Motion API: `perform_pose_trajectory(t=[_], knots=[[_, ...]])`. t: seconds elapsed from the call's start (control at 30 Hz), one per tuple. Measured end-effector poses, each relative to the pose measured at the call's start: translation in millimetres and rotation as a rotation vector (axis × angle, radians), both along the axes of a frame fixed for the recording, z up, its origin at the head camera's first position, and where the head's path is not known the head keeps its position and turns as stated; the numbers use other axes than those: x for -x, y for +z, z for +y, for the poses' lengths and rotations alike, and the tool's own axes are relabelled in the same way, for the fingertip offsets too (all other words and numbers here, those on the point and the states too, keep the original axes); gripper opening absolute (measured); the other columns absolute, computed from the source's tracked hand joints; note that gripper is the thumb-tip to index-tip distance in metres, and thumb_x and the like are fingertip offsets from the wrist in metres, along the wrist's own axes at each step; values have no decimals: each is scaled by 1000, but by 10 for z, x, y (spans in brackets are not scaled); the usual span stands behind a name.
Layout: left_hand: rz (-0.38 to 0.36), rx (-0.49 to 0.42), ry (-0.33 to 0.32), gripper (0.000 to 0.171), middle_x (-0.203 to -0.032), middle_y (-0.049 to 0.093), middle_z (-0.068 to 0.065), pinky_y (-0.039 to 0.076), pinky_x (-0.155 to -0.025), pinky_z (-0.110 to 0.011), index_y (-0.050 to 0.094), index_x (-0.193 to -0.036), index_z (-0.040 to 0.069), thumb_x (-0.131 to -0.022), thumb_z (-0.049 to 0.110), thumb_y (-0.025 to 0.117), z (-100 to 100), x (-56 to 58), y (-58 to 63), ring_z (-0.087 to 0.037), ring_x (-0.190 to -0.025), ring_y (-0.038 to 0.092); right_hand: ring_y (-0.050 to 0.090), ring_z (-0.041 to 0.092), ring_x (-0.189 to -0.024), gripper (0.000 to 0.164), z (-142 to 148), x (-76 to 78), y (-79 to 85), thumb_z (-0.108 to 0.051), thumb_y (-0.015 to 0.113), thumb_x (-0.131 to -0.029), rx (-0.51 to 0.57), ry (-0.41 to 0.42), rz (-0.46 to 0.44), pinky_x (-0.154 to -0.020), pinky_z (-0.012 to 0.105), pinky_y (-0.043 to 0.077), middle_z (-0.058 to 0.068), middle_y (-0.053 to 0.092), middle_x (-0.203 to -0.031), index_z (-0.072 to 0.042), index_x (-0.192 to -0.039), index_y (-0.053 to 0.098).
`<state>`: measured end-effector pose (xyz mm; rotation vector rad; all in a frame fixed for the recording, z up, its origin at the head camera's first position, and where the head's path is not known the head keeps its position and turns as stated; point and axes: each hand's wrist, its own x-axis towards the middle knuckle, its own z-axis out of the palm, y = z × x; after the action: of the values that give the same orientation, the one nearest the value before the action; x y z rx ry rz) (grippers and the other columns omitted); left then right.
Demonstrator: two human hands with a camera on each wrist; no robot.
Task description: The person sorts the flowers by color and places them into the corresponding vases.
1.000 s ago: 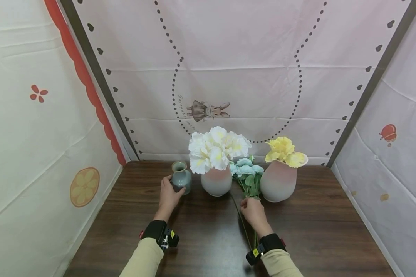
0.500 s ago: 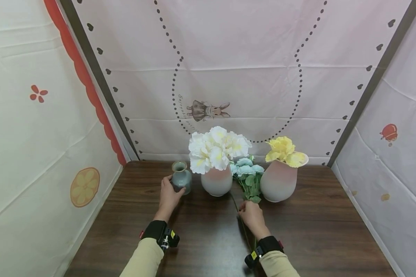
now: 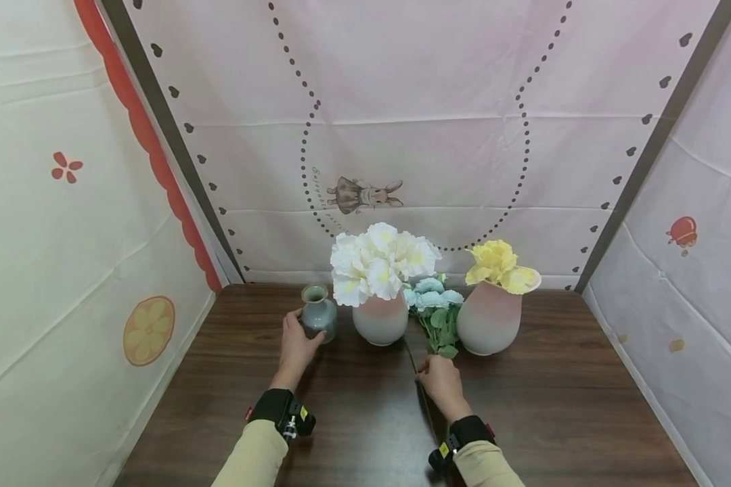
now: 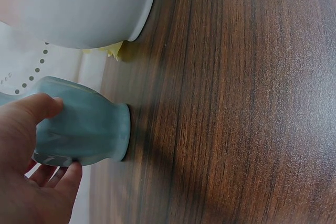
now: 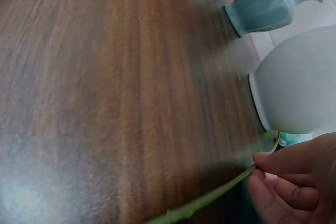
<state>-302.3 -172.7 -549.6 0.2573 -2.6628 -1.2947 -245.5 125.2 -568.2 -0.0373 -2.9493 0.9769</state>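
A small blue-green glazed vase (image 3: 319, 314) stands upright on the table at the left. My left hand (image 3: 298, 343) grips its body, thumb on the near side and fingers around the far side, as the vase (image 4: 79, 124) shows in the left wrist view. Light-blue flowers (image 3: 431, 296) with green leaves (image 3: 442, 328) lie between two larger vases. Just below these leaves is my right hand (image 3: 443, 380). In the right wrist view, the right thumb and forefinger pinch a thin green flower stem (image 5: 210, 195); which bloom it belongs to is hidden.
A pink-and-white vase (image 3: 380, 321) holding white flowers (image 3: 382, 262) stands at the back middle. Right of the blue flowers, a slant-rimmed pink-and-white vase (image 3: 491, 320) holds yellow flowers (image 3: 497, 264). Printed cloth walls (image 3: 426, 155) enclose the wooden table (image 3: 560, 406) at the back and sides.
My right hand has slid slightly down and left along the stems, away from the leaves, uncovering the lowest leaf. My left hand and the blue-green vase have stayed in place.
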Motion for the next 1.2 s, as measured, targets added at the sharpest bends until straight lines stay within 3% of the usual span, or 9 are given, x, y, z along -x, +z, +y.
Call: perform_pose_trajectory(t=[0.27, 0.83, 1.2], knots=[[-6, -7, 7, 76, -144, 34, -28, 37, -115, -57, 27, -145, -3, -88, 15, 75, 9, -6, -7, -46, -139, 38, 62, 15, -66, 7, 82, 16, 13, -6, 69, -81, 65, -38, 19, -63, 37, 53, 1, 70, -76, -10, -77, 71], [-7, -5, 8, 75, -146, 33, -28, 38, -114, -57, 28, -144, -2, -89, 16, 75, -6, -2, -4, -46, -138, 39, 59, 12, -64, 8, 155, -33, 152, -9, 65, -89, 161, -95, -49, -57, 28, 46, 2, 68, -79, -8, -92, 72], [-20, -11, 8, 76, -148, 31, -28, 35, -116, -57, 27, -145, -2, -89, 14, 74, -9, 11, 1, -46, -140, 36, 62, 12, -66, 8, 204, -19, 195, -9, 66, -89, 182, -107, 5, -62, 31, 49, 4, 70, -82, -7, -94, 73]])
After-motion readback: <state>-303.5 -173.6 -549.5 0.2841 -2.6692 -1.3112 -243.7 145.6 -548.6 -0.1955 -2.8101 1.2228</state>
